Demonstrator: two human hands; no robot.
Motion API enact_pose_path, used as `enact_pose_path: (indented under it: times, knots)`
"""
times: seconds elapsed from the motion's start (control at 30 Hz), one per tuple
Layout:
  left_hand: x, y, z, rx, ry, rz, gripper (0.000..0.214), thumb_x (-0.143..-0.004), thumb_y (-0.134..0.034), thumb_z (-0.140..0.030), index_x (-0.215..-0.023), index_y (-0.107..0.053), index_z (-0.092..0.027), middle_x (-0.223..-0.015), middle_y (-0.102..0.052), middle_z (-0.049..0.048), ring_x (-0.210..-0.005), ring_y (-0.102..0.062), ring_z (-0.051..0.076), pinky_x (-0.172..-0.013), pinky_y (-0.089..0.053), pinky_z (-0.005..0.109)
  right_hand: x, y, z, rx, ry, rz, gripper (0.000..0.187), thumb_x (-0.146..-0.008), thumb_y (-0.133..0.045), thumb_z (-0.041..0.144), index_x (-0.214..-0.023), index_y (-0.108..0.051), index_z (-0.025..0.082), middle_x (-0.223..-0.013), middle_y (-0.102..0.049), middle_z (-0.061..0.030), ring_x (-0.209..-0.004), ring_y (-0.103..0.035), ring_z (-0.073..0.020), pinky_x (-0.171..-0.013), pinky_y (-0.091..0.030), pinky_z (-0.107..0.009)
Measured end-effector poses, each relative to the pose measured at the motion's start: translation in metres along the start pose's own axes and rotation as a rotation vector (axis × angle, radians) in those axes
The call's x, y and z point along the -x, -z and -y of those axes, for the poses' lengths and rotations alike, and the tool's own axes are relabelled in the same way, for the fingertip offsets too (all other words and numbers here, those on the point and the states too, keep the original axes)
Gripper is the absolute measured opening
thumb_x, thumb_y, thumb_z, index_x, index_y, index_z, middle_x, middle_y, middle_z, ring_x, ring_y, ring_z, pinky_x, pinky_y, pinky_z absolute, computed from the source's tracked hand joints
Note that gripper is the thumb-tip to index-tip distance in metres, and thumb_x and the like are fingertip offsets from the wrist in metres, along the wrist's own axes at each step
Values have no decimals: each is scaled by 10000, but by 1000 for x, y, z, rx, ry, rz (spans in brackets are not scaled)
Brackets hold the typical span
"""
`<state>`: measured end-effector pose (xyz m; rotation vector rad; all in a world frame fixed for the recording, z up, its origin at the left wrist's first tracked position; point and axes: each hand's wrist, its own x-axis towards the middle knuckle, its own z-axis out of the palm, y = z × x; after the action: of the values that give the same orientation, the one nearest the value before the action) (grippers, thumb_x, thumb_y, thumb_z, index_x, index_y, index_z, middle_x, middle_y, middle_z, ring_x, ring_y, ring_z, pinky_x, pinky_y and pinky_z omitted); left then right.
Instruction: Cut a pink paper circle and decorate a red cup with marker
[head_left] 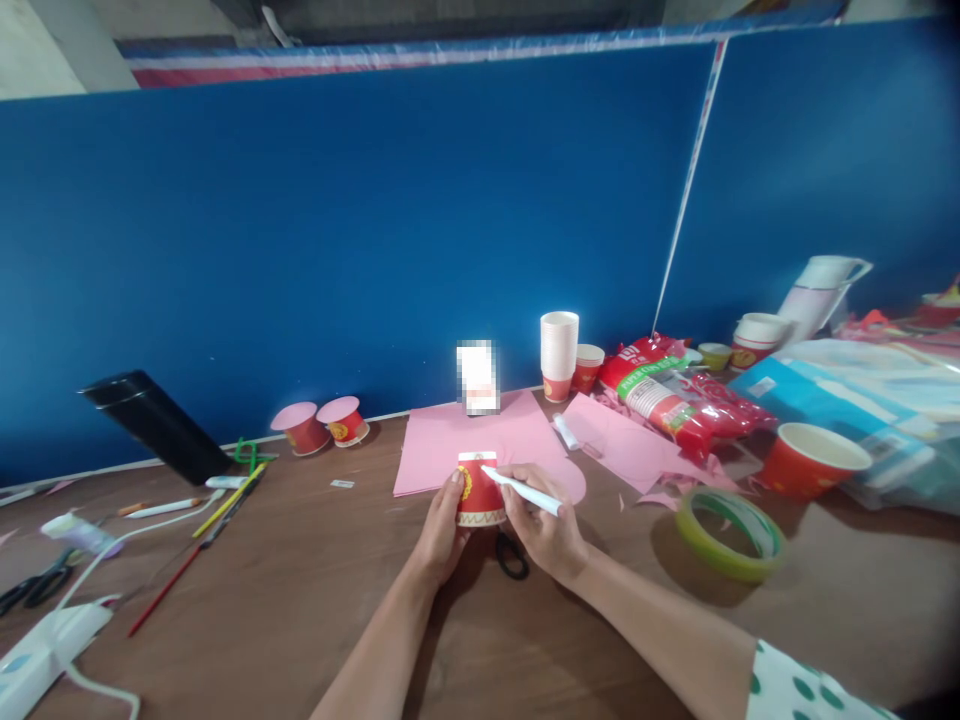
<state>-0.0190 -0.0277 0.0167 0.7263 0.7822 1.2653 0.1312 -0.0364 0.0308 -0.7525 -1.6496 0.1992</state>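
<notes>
A red paper cup stands upside down on the brown table, at the near edge of a pink paper sheet. My left hand is wrapped around the cup's left side. My right hand grips a white pen whose tip touches the cup near its top. Black scissors lie partly hidden between my wrists.
Two pink-topped red cups sit at the back left by a black box. Pencils and pens lie at left. A green tape roll, an open red cup, stacked cups and red packaging are at right.
</notes>
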Motion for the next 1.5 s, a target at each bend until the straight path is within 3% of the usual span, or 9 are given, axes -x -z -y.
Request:
enact_pose_path:
  times: [0.23,0.43,0.63,0.8,1.1,1.33,1.5]
  knots:
    - [-1,2,0,-8,6,-10,445,-793,-690,-486,-1031,-654,-113,-977,-732,105,-800,-673,214,-757,-502,326,1,1,-1,-1,-8,10,166,-929,-508,136,-1024,-634,189,-886,-701,-79,-832,-670,-200,-758,-565,-335]
    - [1,-2,-5,84,58,-15,427,-821,-656,-479,-1007,-662,-94,-902,-745,99,-777,-692,225,-782,-528,343,2,2,2,-32,-29,-30,160,-934,-498,144,-1033,-614,190,-887,-688,-69,-816,-673,-187,-750,-563,-314]
    - [3,0,-9,143,64,-33,430,-844,-611,-512,-940,-688,-99,-816,-754,91,-741,-707,237,-793,-546,360,4,-1,-2,-30,1,23,202,-928,-508,117,-1083,-603,204,-946,-690,-76,-873,-668,-195,-792,-558,-325]
    - [2,3,-7,128,91,33,528,-840,-588,-573,-1007,-688,-83,-878,-757,118,-798,-713,250,-811,-539,353,4,-3,-1,-45,19,27,200,-913,-524,105,-1068,-608,201,-926,-694,-71,-856,-666,-193,-784,-559,-325]
    - [-1,0,-6,193,89,68,497,-893,-542,-515,-1108,-664,-84,-1038,-736,149,-1062,-662,286,-1010,-459,417,4,-2,1,-58,-20,20,171,-920,-523,130,-1049,-612,199,-920,-690,-68,-843,-670,-186,-778,-558,-311]
    - [-2,-1,-6,236,56,28,455,-926,-521,-432,-1214,-613,-91,-1081,-726,135,-1112,-641,273,-1060,-425,418,5,-3,1,-56,-49,29,149,-920,-515,134,-1029,-593,200,-876,-667,-58,-795,-659,-183,-743,-551,-304]
    - [-1,-3,-8,249,62,-16,429,-945,-489,-412,-1187,-623,-84,-1050,-734,134,-1083,-656,261,-1048,-441,408,6,-3,-1,-85,-29,33,168,-913,-533,131,-1052,-598,198,-893,-667,-59,-812,-657,-181,-747,-548,-301]
